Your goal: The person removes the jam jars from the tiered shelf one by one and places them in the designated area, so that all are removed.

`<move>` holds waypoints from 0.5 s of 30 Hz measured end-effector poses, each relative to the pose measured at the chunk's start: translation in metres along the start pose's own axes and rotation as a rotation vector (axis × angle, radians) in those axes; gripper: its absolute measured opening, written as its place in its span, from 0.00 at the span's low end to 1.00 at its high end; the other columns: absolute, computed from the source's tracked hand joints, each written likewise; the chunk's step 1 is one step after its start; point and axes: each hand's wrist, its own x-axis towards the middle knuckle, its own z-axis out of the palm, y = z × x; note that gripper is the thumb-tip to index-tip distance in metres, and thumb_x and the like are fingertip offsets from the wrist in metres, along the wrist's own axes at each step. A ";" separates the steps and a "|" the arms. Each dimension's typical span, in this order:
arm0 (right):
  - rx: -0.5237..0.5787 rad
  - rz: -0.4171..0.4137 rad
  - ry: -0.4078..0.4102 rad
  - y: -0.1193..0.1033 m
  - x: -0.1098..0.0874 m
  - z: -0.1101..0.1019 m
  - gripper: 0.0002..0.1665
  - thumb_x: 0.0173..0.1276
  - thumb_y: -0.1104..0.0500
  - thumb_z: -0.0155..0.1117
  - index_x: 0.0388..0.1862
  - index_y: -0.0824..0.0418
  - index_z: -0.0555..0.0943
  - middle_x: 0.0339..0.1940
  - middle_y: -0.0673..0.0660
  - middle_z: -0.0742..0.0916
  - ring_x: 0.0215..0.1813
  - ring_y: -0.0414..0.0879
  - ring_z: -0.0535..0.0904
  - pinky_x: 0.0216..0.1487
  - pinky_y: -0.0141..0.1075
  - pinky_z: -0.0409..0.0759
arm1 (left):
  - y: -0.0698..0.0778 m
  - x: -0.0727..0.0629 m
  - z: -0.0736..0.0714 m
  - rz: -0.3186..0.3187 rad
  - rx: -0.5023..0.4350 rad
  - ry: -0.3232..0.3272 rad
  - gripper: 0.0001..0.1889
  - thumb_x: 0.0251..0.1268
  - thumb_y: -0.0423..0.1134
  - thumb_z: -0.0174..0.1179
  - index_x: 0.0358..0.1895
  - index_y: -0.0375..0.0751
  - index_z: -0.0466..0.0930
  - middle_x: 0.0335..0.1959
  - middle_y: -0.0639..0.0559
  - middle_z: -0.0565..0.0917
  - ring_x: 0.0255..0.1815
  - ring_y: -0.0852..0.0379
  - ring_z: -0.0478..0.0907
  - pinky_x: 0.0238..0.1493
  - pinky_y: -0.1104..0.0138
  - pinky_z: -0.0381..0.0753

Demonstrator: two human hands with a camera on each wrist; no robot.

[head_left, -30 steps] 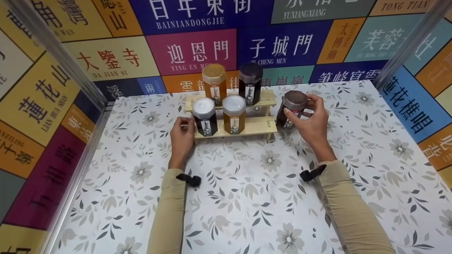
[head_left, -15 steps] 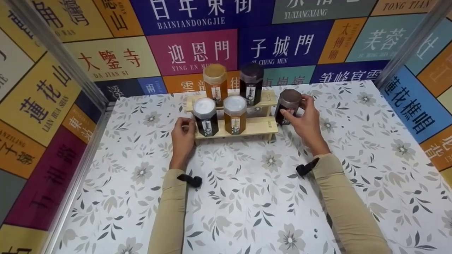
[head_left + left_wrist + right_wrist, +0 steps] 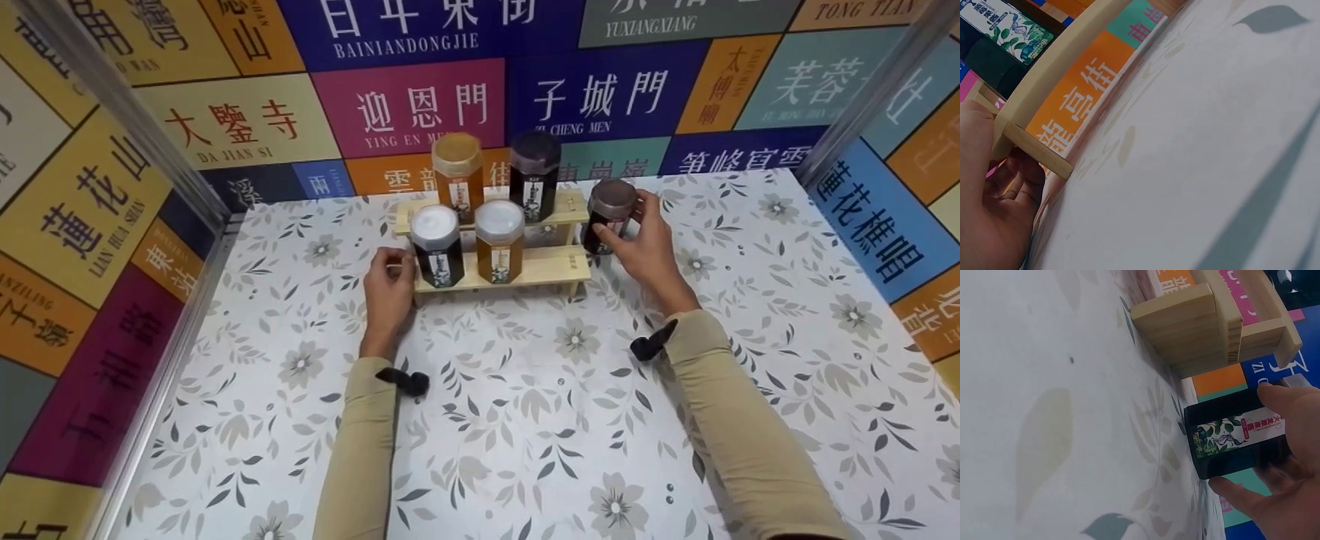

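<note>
1. Here, taking the wooden stand [image 3: 551, 264] as the clock's centre and twelve as away from the person, the left sleeve [image 3: 360, 450] comes in from seven o'clock and the right sleeve [image 3: 750, 435] from about five, above a flower-printed tabletop [image 3: 495, 420].
2. A black wrist device [image 3: 405, 381] sits at each cuff.
3. The left hand [image 3: 388, 296] is at eight o'clock, its fingers bent in and gripping the stand's end; part of that grip is hidden.
4. On the lower tier stand a white-lidded dark jar [image 3: 437, 251] and, at its three o'clock, a clear-lidded amber jar [image 3: 499, 246], both upright.
5. At three o'clock is the right hand [image 3: 649, 251], thumb and fingers parted only as wide as the brown-lidded jar [image 3: 609, 211] they hold. That jar is just beside the stand, apart from it; whether its base touches the tabletop I cannot tell.
6. On the upper tier, an amber-lidded jar [image 3: 459, 178] stands upright with a dark-lidded jar [image 3: 535, 178] at its three o'clock.
7. Farthest, towards twelve, rises a wall of coloured panels [image 3: 409, 105] bearing Chinese characters.
</note>
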 end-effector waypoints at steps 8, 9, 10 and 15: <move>-0.039 -0.043 0.092 -0.022 -0.013 -0.003 0.57 0.71 0.45 0.77 0.87 0.58 0.56 0.87 0.64 0.66 0.89 0.57 0.58 0.87 0.59 0.58 | 0.002 -0.001 -0.001 -0.008 0.007 0.000 0.09 0.84 0.43 0.58 0.52 0.41 0.81 0.47 0.44 0.86 0.44 0.50 0.87 0.44 0.63 0.83; -0.065 -0.069 0.117 -0.028 -0.015 -0.002 0.57 0.71 0.44 0.77 0.87 0.57 0.56 0.87 0.63 0.65 0.89 0.57 0.57 0.87 0.59 0.57 | 0.002 -0.001 -0.001 -0.011 0.009 0.000 0.09 0.84 0.44 0.58 0.52 0.42 0.81 0.47 0.45 0.85 0.45 0.51 0.87 0.44 0.63 0.83; -0.079 -0.103 0.140 -0.034 -0.018 -0.001 0.56 0.71 0.45 0.77 0.87 0.57 0.57 0.87 0.63 0.65 0.89 0.56 0.57 0.87 0.58 0.58 | 0.002 -0.001 -0.001 -0.014 0.010 0.000 0.09 0.84 0.44 0.58 0.52 0.42 0.81 0.48 0.45 0.85 0.45 0.51 0.87 0.44 0.63 0.83; -0.057 -0.281 0.187 -0.065 -0.032 0.013 0.47 0.73 0.49 0.76 0.84 0.54 0.65 0.80 0.61 0.73 0.80 0.54 0.69 0.79 0.56 0.70 | 0.003 -0.001 0.001 -0.028 -0.012 0.000 0.09 0.84 0.43 0.58 0.52 0.41 0.80 0.47 0.45 0.85 0.44 0.51 0.86 0.43 0.64 0.83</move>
